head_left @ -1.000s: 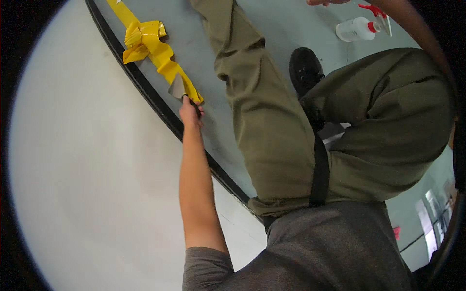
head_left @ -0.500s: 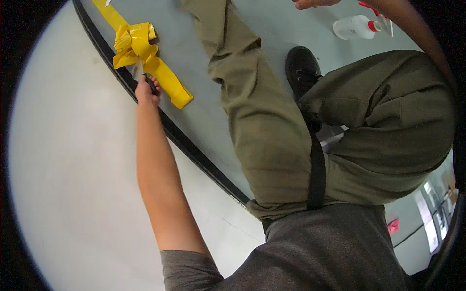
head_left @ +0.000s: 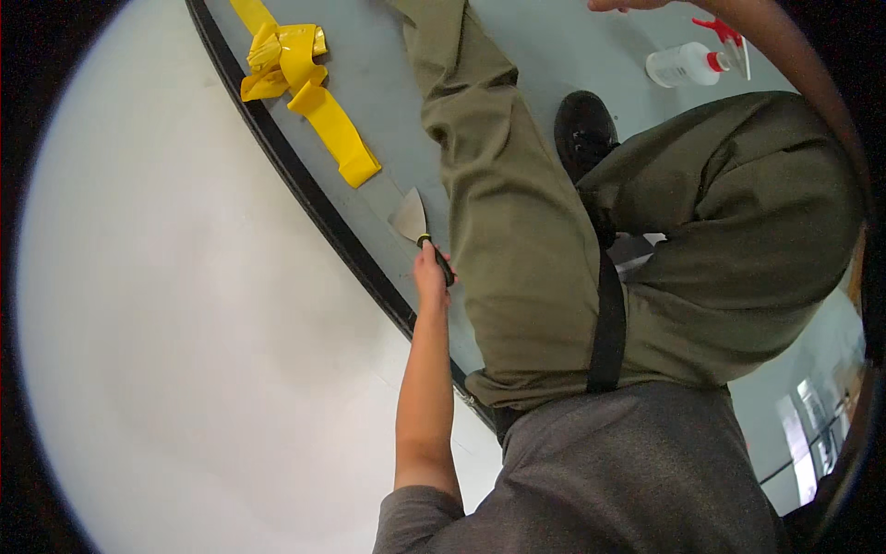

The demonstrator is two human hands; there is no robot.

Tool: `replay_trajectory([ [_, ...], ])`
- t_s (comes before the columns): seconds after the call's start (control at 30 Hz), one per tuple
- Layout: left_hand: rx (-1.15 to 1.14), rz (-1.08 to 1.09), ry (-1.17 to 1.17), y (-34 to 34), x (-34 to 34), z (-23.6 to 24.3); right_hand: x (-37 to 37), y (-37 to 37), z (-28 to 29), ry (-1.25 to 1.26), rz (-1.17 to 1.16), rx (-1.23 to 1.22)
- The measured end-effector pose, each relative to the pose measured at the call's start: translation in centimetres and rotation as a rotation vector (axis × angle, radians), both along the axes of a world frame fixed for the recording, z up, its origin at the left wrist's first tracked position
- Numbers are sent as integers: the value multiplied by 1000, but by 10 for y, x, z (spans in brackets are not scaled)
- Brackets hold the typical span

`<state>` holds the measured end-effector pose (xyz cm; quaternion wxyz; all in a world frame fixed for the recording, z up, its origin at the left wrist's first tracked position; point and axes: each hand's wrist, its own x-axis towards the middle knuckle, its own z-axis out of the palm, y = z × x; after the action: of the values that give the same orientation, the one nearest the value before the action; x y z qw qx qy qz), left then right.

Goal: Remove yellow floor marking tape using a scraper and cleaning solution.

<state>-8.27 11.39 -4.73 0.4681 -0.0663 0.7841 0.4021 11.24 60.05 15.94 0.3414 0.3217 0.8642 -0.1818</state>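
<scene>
My left hand is closed round the black handle of a putty knife, just left of my outstretched leg. Its broad metal blade points up and away, over the grey floor. Farther off lies a crumpled strip of yellow tape, bunched into a loose tangle at its far part, with a gap between it and the blade. At the top edge, only a little of my right hand shows; the frame cuts off most of it, so its grip is hidden. A white spray bottle with a red trigger lies below it.
A black edging strip curves along the grey floor, with a white surface on its left. My legs in olive trousers and a black shoe take up the middle and right.
My left hand has drawn the putty knife back from beside the yellow tape, toward me and rightward to my leg. The view has shifted slightly; the tape still lies on the floor.
</scene>
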Motion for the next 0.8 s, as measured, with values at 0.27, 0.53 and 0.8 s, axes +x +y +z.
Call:
replay_trajectory([
  [0.27,-9,219,-164,77,-61,1,-8,-5,16,106,-134,-41],
  [0.53,-40,91,-40,40,5,-13,13,5,19,101,-139,-37],
  [0.8,-105,13,-83,50,-89,3,6,-13,37,102,-200,-40],
])
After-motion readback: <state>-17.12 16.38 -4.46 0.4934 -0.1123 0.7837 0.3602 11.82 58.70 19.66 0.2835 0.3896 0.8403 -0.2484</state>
